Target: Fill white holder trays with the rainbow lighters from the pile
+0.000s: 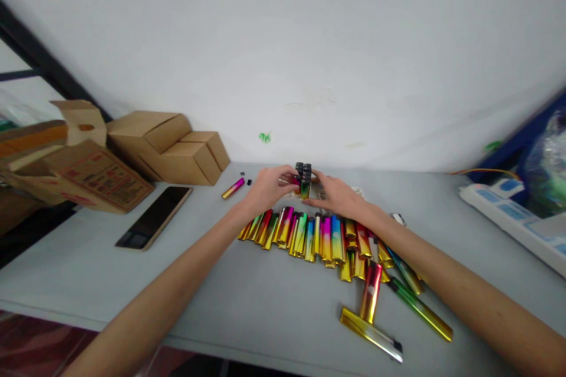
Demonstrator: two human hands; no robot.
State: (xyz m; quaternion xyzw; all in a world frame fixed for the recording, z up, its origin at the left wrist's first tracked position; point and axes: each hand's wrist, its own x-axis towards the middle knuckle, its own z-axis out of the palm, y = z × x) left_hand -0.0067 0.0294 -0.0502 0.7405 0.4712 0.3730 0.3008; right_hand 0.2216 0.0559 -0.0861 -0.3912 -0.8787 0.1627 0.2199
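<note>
Hands meet at the far middle of the table (pixel 265 306). Left hand (pixel 265 187) and right hand (pixel 338 194) press in from either side on a small upright bundle of lighters (pixel 304 179), black caps up, fingers closed around it. The bundle stands on the tabletop at about 12 o'clock from the person, close to the white wall (pixel 283 41).

Just toward 6 o'clock of the hands lies a row of metallic lighters (pixel 305 235), gold, pink, green and blue, laid side by side and touching. At 5 o'clock of that row a few loose ones lie apart: a red-gold lighter (pixel 370 291), a gold one with a silver end (pixel 370 334), a long green-gold one (pixel 420 309).

At 10 o'clock of the hands a single pink-gold lighter (pixel 233 188) rests alone, with a tiny dark piece beside it. Farther toward 9 o'clock: a dark phone-like slab (pixel 154 218), then cardboard boxes (pixel 163 150). At 3 o'clock, a white power strip (pixel 508 215).

Judgement: the step looks like gathering and squaring up a standing group. The next move would call for steady, even pressure from both sides, as the upright bundle could topple if one hand lets go.
</note>
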